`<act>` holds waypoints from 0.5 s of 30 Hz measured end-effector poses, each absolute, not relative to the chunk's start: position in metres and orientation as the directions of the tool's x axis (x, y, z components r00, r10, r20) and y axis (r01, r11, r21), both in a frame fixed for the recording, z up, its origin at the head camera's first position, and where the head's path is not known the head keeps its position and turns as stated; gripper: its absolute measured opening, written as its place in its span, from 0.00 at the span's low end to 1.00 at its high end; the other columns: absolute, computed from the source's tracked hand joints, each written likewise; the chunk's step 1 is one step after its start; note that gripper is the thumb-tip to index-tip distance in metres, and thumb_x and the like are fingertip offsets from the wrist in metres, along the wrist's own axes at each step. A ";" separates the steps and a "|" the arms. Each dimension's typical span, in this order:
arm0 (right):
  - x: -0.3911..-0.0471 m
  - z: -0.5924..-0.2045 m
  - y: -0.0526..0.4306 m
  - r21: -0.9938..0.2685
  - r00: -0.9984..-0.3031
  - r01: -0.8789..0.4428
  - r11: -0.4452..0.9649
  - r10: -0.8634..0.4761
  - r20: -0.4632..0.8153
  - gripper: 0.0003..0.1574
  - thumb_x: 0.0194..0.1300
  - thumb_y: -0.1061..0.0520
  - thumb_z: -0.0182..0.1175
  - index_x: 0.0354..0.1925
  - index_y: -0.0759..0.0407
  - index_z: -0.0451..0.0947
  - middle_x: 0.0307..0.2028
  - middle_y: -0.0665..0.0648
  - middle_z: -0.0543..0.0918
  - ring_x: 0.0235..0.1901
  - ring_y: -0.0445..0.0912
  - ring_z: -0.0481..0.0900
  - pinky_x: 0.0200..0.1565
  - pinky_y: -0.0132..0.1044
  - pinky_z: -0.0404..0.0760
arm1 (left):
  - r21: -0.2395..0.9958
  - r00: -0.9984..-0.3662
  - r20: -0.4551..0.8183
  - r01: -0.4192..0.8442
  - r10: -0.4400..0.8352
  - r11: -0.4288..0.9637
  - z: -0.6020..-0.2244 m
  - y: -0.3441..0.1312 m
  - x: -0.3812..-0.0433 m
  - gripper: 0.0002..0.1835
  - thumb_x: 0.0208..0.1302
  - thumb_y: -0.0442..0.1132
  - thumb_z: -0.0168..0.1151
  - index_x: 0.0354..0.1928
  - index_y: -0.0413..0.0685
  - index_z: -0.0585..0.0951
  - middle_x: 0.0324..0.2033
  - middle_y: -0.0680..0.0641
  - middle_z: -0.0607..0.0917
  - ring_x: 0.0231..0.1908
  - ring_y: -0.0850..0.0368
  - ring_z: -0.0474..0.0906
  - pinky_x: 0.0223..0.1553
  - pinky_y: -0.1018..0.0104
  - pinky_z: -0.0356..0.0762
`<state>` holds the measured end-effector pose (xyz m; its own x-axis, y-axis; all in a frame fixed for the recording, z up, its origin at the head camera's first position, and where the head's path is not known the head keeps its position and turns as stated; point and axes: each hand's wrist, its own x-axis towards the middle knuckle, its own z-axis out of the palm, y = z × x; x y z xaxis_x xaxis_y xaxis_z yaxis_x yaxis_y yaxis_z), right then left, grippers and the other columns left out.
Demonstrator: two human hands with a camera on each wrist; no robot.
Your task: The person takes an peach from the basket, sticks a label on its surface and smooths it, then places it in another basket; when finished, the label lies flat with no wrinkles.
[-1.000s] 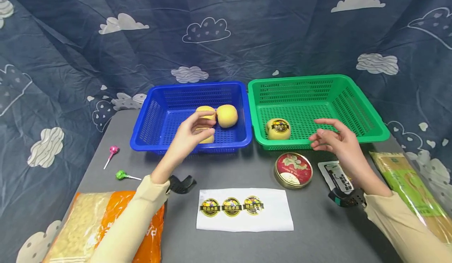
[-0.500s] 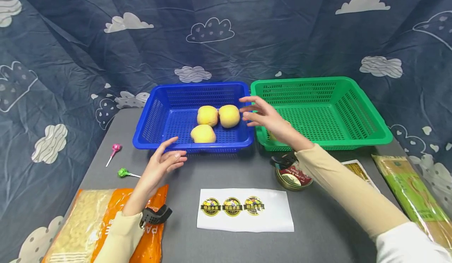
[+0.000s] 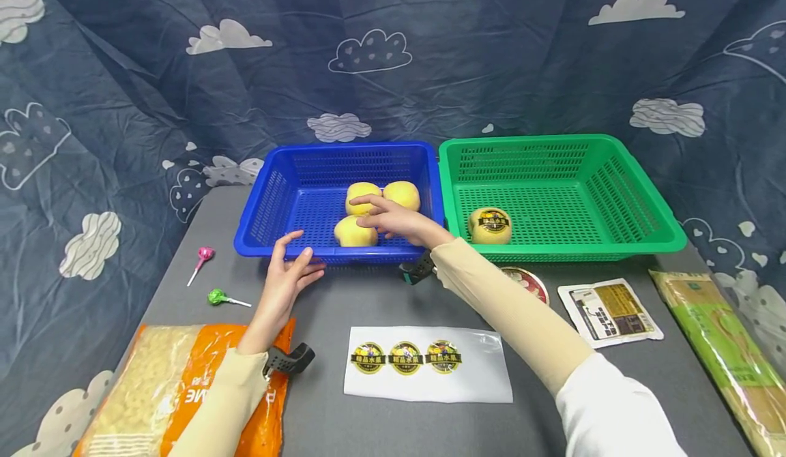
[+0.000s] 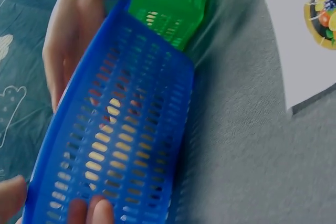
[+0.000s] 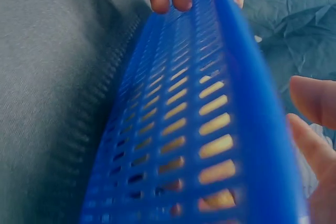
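Three round yellow fruits lie in the blue basket; their exact kind is unclear. My left hand holds the basket's front rim near its left corner, with fingers on both sides of the wall. In the left wrist view, fingertips show outside the slotted wall. Over the fruits reaches my right hand, its fingers spread above the front fruit and nothing in its grasp. A yellow fruit with a round black-and-gold sticker sits in the green basket, at the front left.
A white sheet with three round stickers lies in front. A red round tin is partly under the right sleeve. A white pouch and green-labelled pack lie right. Two lollipops and an orange bag lie left.
My right hand has swung left from the green basket to above the fruits in the blue one. My left hand has drawn back from over those fruits to the front rim.
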<state>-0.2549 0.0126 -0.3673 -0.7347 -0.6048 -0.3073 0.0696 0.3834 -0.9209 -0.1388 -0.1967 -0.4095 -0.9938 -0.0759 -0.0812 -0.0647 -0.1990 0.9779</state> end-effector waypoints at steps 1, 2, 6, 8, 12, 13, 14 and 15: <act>-0.256 -0.369 0.010 -0.914 -0.729 0.071 0.399 -0.605 -0.321 0.31 0.64 0.52 0.53 0.64 0.45 0.59 0.61 0.60 0.61 0.51 0.54 0.67 0.50 0.53 0.65 | 0.979 -0.993 -0.075 -0.055 -0.096 -0.195 -0.410 -0.195 -0.139 0.25 0.65 0.39 0.52 0.62 0.49 0.58 0.41 0.28 0.71 0.37 0.48 0.80 0.45 0.52 0.73; -0.256 -0.370 0.007 -0.907 -0.724 0.068 0.417 -0.605 -0.332 0.31 0.63 0.53 0.54 0.64 0.45 0.59 0.61 0.59 0.62 0.50 0.53 0.67 0.49 0.52 0.66 | 0.980 -0.991 -0.070 -0.046 -0.117 -0.193 -0.411 -0.194 -0.139 0.24 0.65 0.39 0.52 0.61 0.49 0.59 0.40 0.30 0.72 0.38 0.46 0.79 0.45 0.51 0.73; -0.258 -0.375 -0.001 -0.879 -0.716 0.034 0.475 -0.602 -0.353 0.32 0.62 0.56 0.56 0.63 0.47 0.62 0.60 0.54 0.63 0.49 0.49 0.66 0.46 0.45 0.68 | 0.980 -0.985 -0.050 -0.017 -0.164 -0.200 -0.412 -0.190 -0.139 0.23 0.65 0.37 0.52 0.60 0.44 0.60 0.37 0.33 0.74 0.41 0.40 0.77 0.45 0.51 0.73; -0.258 -0.377 -0.004 -0.867 -0.717 0.014 0.499 -0.599 -0.356 0.32 0.60 0.58 0.56 0.63 0.48 0.62 0.60 0.53 0.63 0.47 0.47 0.65 0.44 0.40 0.69 | 0.978 -0.984 -0.043 -0.005 -0.175 -0.210 -0.413 -0.188 -0.139 0.22 0.65 0.36 0.52 0.59 0.43 0.60 0.38 0.31 0.73 0.43 0.36 0.74 0.46 0.51 0.73; -0.259 -0.381 -0.009 -0.854 -0.717 -0.018 0.520 -0.602 -0.351 0.35 0.59 0.61 0.58 0.64 0.51 0.61 0.55 0.56 0.65 0.32 0.44 0.66 0.31 0.32 0.68 | 0.975 -0.980 -0.031 0.013 -0.196 -0.222 -0.414 -0.185 -0.137 0.21 0.64 0.37 0.52 0.57 0.44 0.61 0.39 0.32 0.73 0.44 0.33 0.72 0.46 0.50 0.72; -0.259 -0.382 -0.009 -0.851 -0.720 -0.023 0.524 -0.599 -0.349 0.35 0.59 0.61 0.58 0.63 0.51 0.61 0.53 0.56 0.66 0.28 0.44 0.65 0.28 0.32 0.67 | 0.976 -0.979 -0.026 0.019 -0.201 -0.218 -0.415 -0.184 -0.137 0.21 0.64 0.37 0.53 0.57 0.44 0.62 0.39 0.33 0.74 0.44 0.33 0.72 0.46 0.50 0.72; -0.259 -0.382 -0.010 -0.851 -0.723 -0.027 0.524 -0.598 -0.346 0.35 0.59 0.61 0.58 0.63 0.51 0.61 0.51 0.57 0.67 0.25 0.44 0.64 0.25 0.31 0.66 | 0.976 -0.978 -0.020 0.026 -0.209 -0.214 -0.416 -0.184 -0.137 0.20 0.64 0.37 0.53 0.57 0.44 0.62 0.38 0.34 0.74 0.44 0.34 0.73 0.46 0.51 0.72; -0.259 -0.382 -0.010 -0.852 -0.725 -0.031 0.523 -0.599 -0.342 0.34 0.59 0.61 0.59 0.63 0.51 0.61 0.50 0.57 0.67 0.23 0.44 0.63 0.24 0.31 0.65 | 0.977 -0.977 -0.012 0.034 -0.215 -0.210 -0.416 -0.183 -0.137 0.20 0.64 0.37 0.53 0.56 0.44 0.62 0.38 0.36 0.75 0.43 0.34 0.73 0.45 0.51 0.73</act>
